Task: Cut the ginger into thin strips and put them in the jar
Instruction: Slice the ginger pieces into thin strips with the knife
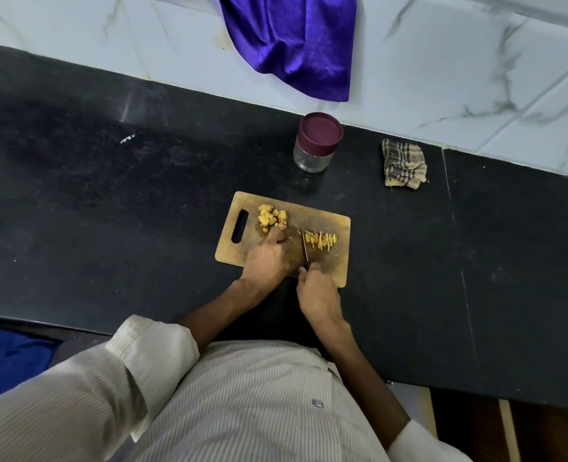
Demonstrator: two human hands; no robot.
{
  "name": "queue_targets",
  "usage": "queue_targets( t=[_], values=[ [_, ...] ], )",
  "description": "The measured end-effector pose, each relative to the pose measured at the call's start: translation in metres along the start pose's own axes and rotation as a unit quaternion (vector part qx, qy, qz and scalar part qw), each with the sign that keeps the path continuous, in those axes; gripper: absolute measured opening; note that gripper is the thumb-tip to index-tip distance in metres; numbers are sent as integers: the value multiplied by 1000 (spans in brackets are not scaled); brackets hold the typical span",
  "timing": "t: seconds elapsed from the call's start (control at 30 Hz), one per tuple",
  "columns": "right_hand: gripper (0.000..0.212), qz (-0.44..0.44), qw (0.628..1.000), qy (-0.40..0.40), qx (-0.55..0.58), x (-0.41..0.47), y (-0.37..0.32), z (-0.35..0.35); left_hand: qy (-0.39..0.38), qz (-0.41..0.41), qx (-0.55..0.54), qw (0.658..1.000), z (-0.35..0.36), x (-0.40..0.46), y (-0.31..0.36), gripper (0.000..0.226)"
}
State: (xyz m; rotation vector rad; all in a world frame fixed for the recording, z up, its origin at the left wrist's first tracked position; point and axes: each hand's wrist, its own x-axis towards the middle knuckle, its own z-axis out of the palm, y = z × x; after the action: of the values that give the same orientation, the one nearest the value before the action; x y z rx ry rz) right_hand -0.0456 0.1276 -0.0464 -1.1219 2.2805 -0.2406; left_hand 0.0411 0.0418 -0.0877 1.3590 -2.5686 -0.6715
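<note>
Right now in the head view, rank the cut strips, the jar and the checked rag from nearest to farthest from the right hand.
From the right hand, which grips the knife:
1. Cut strips, on the board just beyond the hand, right of the blade.
2. Jar, lid on, past the board's far edge.
3. Checked rag, far right by the wall; only a little farther than the jar.

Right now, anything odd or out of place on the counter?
One thing: the jar meant for the strips still has its maroon lid on. The cut ginger strips and ginger chunks sit tidily on the cutting board; nothing has spilled.
</note>
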Motion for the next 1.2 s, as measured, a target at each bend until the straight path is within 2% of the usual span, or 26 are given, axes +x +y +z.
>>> queue_targets(
  t=[0.17, 0.27, 0.57, 0.83, 0.93, 1.07, 1.2],
  values=[
    [32, -15, 1000, -8, 21, -1, 4, 0, 61, -26, -127, 990, 4, -1, -13, 37],
    [33, -23, 999, -37, 10, -3, 2, 4, 87, -36, -149, 984, 2, -3, -13, 35],
    [33, 20, 999, -25, 31, 5, 9, -5, 97, -35, -151, 983, 0, -6, -10, 32],
    [33, 7, 998, -39, 40, 3, 6, -4, 97, -32, -150, 983, -2, -7, -8, 31],
    [33, 20, 998, -26, 47, 4, 9, -7, 101, -30, -149, 983, -3, -8, -8, 31],
    [30, -10, 999, -12, 45, 2, 7, -7, 102, -30, -144, 984, -2, -7, -8, 30],
    [31, -11, 999, -39, 27, 4, 4, -1, 98, -28, -138, 985, -2, -7, -9, 31]
  ],
)
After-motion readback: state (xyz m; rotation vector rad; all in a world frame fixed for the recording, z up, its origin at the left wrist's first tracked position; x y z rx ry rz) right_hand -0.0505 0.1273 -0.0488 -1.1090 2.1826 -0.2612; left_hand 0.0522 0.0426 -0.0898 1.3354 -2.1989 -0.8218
